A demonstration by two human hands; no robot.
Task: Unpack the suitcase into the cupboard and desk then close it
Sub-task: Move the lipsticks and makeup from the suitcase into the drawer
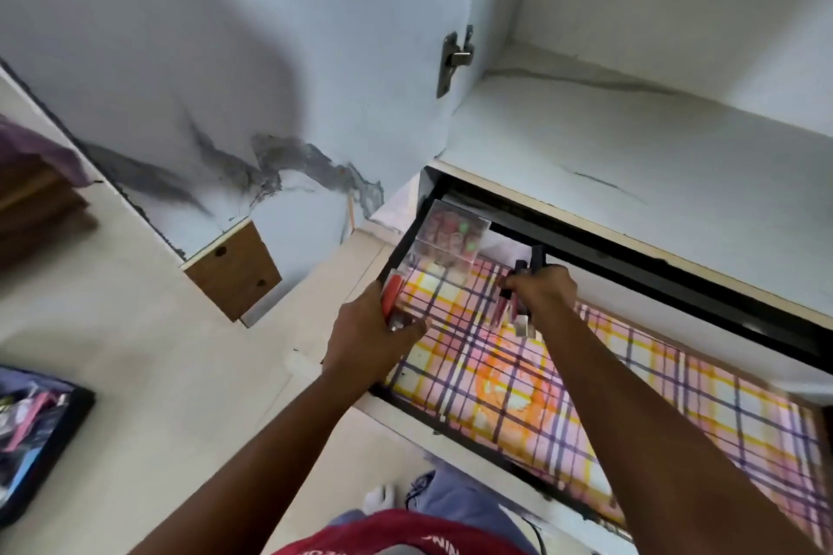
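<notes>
A cupboard drawer [450, 424] stands pulled out, lined with a plaid sheet in pink, yellow and purple [676, 410]. In its far left corner sits a clear plastic box [444, 239] holding small colourful items. My left hand [369, 333] is closed around a small red and silver tube [391, 302] over the drawer's left rim. My right hand [545, 288] grips a bunch of slim cosmetic tubes [518, 315], dark and pinkish, above the liner. The open suitcase [27, 433] lies on the floor at the far left, with items inside.
Above the drawer is a white cupboard shelf [631, 158] with a metal hinge [457, 59] on the side wall. A cracked blue wall [225, 104] stands to the left. A wooden board [232, 270] leans at its base. Brown furniture with purple cloth [36, 176] is far left.
</notes>
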